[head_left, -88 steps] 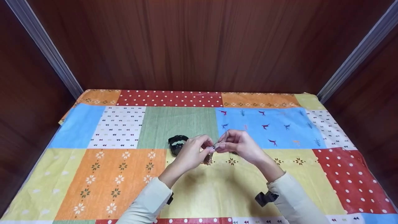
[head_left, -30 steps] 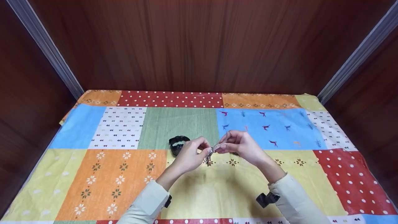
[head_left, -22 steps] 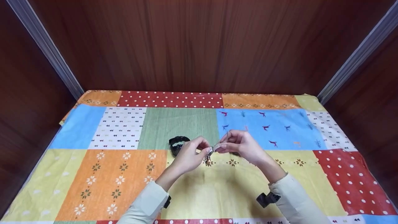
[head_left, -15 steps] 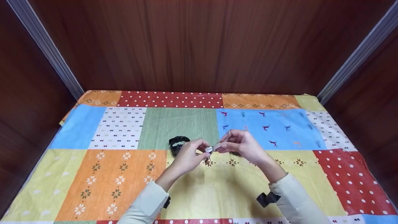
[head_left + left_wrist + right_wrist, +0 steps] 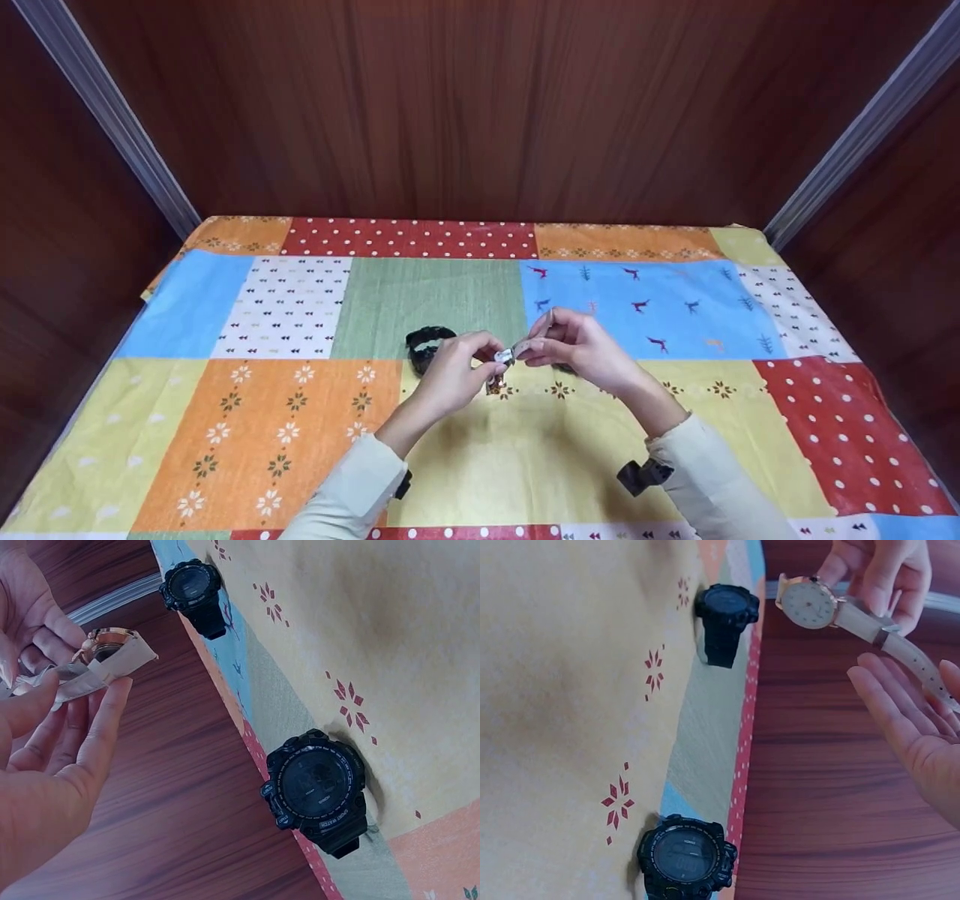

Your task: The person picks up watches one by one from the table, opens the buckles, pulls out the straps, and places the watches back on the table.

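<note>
Right wrist view: left hand (image 5: 889,576) pinches rose-gold wristwatch (image 5: 808,603) beside buckle (image 5: 886,636), right hand (image 5: 922,742) pinches strap tail (image 5: 913,660). I judge buckle work underway; next move calls for light, straight guidance.

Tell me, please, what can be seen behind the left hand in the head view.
Part of a black watch on the patchwork cloth shows behind the left hand. The hand covers the watch's lower right part and some cloth, unseen from here.
</note>
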Demonstrator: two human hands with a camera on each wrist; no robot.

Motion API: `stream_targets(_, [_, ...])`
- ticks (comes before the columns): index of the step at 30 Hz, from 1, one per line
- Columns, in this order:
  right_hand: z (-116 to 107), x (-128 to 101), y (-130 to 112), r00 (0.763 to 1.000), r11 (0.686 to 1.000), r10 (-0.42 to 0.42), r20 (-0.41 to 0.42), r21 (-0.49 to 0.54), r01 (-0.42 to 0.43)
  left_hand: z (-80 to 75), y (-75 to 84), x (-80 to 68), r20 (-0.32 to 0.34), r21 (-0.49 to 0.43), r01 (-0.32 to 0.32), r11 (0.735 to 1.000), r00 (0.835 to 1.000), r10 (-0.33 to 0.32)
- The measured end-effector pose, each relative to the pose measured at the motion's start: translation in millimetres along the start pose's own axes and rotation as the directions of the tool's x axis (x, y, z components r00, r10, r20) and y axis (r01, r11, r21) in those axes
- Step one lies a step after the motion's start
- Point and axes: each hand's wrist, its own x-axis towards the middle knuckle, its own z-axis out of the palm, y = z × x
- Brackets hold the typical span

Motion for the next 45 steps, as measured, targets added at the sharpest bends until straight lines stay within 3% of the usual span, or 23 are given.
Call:
stream_targets(11, [2.6, 3.0, 1.1, 0.999, 0.997, 0.029, 0.038, -0.073, -0.026, -1.1, 5.7, 0.8, 0.008, 0.100, -0.024, 0.995, 1.000, 0.024])
stream_targets(19, [5.8, 4.4, 7.6, 0.998, 0.992, -0.019, 0.054, -0.125, 0.025, 0.1, 5.8, 1.6, -0.004, 0.065, -0.004, 0.998, 1.000, 0.004])
stream_targets(26, [7.6, 6.8, 12.4, 0.997, 0.967, -0.078, 0.025, -0.243, 0.081, 0.6, 6.5, 2.6, -0.016, 0.052, -0.037, 0.998, 0.999, 0.037])
stream_targets(34, [7.4, 5.5, 14.7, 0.997, 0.941, -0.076, -0.001, -0.332, 0.071, -4.0, 11.3, 3.3, -0.035, -0.015, 0.012, 1.000, 0.999, -0.013])
stream_targets(39, [5.0, 3.3, 14.7, 0.998, 0.957, -0.056, -0.003, -0.285, 0.053, -7.9, 10.5, 3.3, -0.053, -0.093, 0.050, 0.994, 0.997, -0.055])
stream_targets(45, [0.1, 1.6, 13.9, 1.000, 0.995, -0.016, -0.015, -0.097, 0.014, -13.7, 9.3, 4.3, -0.083, -0.268, 0.121, 0.956, 0.985, -0.148])
